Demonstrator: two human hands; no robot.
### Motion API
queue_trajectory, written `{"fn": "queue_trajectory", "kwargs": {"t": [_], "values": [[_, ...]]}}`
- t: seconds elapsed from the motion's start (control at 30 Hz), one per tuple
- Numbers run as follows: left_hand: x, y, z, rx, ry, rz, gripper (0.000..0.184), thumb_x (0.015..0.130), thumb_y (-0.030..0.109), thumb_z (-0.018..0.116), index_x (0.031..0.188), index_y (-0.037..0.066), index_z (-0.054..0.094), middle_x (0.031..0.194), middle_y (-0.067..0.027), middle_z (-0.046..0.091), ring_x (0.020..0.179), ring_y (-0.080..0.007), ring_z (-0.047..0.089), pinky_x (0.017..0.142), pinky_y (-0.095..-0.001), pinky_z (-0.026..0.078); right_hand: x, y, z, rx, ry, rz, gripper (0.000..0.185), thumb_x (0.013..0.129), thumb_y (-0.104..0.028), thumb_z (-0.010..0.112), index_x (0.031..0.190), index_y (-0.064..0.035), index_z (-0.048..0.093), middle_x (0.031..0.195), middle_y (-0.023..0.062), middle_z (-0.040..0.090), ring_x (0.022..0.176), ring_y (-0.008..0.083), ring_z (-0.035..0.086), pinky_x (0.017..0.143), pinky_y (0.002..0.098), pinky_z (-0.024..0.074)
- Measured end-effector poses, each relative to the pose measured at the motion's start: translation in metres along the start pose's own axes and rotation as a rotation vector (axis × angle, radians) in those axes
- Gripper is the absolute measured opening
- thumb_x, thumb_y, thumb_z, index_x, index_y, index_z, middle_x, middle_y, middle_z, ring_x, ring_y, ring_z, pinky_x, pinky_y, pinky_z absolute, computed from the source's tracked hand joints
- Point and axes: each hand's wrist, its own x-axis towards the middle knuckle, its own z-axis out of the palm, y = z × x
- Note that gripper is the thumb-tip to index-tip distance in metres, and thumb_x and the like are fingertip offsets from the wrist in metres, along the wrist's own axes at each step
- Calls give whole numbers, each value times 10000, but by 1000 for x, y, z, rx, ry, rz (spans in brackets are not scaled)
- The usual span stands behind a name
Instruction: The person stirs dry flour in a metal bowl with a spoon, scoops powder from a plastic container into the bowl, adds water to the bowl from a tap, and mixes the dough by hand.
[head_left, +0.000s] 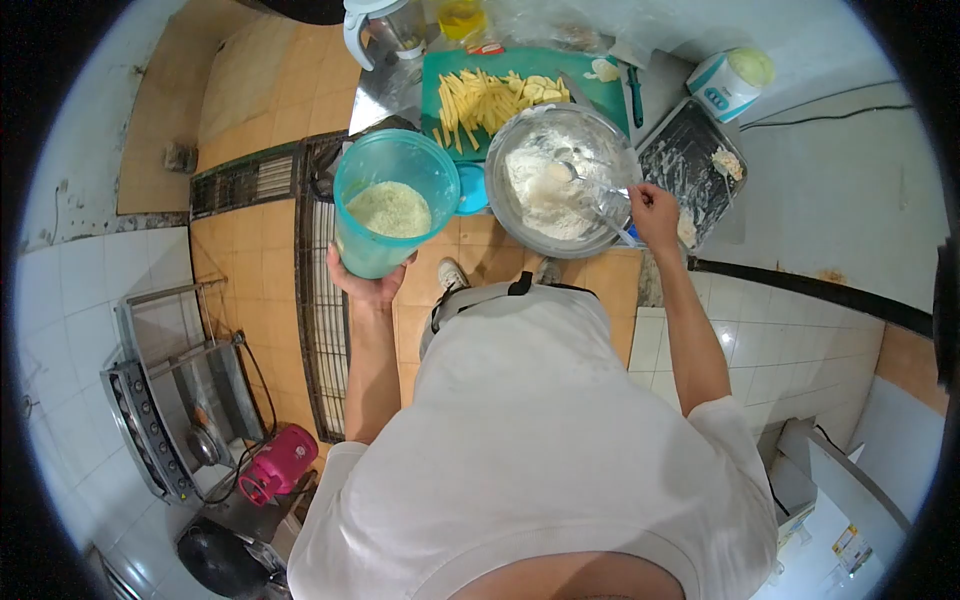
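– While the left hand (370, 284) is wrapped around the lower part of a teal container (365, 252), the right hand (655, 212) is over at the metal bowl (498, 196); so the two hands are well apart, each with its own thing lol.

– ok and what's the right one got?

– A spoon (603, 187), pinched by the handle; its head is down over the white powder (530, 180) in the bowl; can't tell how deep it sits though.

– And the teal container, tipped or upright?

– Leans a bit in this view, but the lens is so wide I wouldn't swear to it; it's just left of the bowl, mouth open, with pale grainy stuff (392, 210) inside; a blue lid (471, 190) sits between the two.

– Anything else on the bench (382, 95)?

– Yep; green cutting board (604, 92) behind the bowl with a heap of yellow strips (485, 100) on it; a knife (636, 98) lies at the board's right end; then right of the bowl there's a dark tray (690, 160), smeared white, with a pale clump (728, 163) near its far right corner.
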Motion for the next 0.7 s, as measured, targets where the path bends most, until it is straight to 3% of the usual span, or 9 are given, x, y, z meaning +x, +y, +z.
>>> {"fn": "queue_trajectory", "kwargs": {"t": [0.3,0.4,0.7], "values": [[-5,8,-2,16,95,-5,920,751,771,415,1353,75,421,1216,-162,545,927,-314,595,619,-398,512,14,5,-12,42,121,45,239,855,-217,637,878,12,699,608,114,607,526,182,545,545,327,430],[-5,9,-6,-95,19,-14,747,804,665,458,1366,177,399,1313,-110,477,1028,-298,552,579,-406,510,6,9,-23,-52,156,-26,235,859,-215,639,875,12,697,602,113,599,524,181,537,546,328,427],[-1,6,-5,-100,-61,-29,735,802,661,461,1361,188,403,1308,-102,481,1029,-298,551,582,-409,508,-33,11,-40,-59,75,-32,221,874,-210,639,866,4,692,594,116,584,520,172,535,530,313,416]]}}
